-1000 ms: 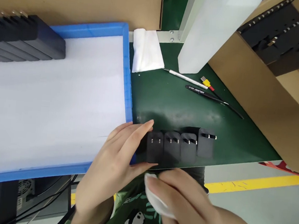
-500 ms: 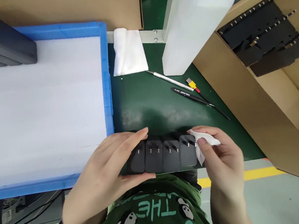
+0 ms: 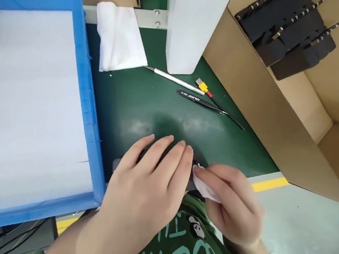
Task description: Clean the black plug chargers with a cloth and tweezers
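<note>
I had my right hand (image 3: 234, 205) pinched closed on a white cloth (image 3: 207, 189), at the right end of the black chargers (image 3: 192, 185), lower centre of the frame. Their row ran left to right beneath my left hand (image 3: 149, 188), the nearer one, fingers draped over; its grip I couldn't tell.

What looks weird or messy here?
A tiny white speck sits on the green table near the white cloth, and a thin dark line marks the white sheet in the tray. Both break plain surfaces; I can't tell if the line's a tear.
</note>
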Action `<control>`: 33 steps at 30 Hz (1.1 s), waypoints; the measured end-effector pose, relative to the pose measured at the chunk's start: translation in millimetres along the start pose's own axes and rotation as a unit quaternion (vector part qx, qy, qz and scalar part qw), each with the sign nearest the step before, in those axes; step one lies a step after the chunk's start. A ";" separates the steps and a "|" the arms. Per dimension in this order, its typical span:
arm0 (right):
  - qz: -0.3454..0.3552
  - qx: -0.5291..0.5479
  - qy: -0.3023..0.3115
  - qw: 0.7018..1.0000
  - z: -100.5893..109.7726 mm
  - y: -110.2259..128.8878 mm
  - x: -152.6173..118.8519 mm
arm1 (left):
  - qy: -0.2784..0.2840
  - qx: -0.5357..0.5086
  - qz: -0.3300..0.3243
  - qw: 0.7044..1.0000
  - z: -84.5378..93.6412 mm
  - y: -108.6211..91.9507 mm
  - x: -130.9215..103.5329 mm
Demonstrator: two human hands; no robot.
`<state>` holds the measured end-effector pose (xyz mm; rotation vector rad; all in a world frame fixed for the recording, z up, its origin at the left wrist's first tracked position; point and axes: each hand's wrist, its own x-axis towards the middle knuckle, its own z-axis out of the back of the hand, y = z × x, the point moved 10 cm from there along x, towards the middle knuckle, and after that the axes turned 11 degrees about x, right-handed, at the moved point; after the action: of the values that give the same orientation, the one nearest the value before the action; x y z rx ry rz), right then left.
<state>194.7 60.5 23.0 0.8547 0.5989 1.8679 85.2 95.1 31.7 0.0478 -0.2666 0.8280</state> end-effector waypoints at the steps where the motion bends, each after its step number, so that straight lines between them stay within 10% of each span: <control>1: 0.021 0.001 0.033 0.999 -5.5 6.0 -0.3 | 0.000 0.003 0.000 1.000 -2.1 -1.2 2.2; 5: 0.074 0.035 0.117 0.990 -17.0 20.2 2.2 | -0.012 -0.006 0.011 1.000 -1.7 0.7 2.7; 20: 0.048 0.003 0.075 0.996 -14.1 14.6 -4.7 | -0.026 -0.012 0.002 1.000 -0.2 -0.2 -0.9; 33: 0.050 0.089 -0.097 0.990 3.2 -27.9 33.1 | -0.018 -0.001 0.015 1.000 -3.1 0.9 -3.6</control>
<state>203.2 102.4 15.1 1.1892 0.6165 1.8121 82.8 93.5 27.7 0.0579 -0.3032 0.8563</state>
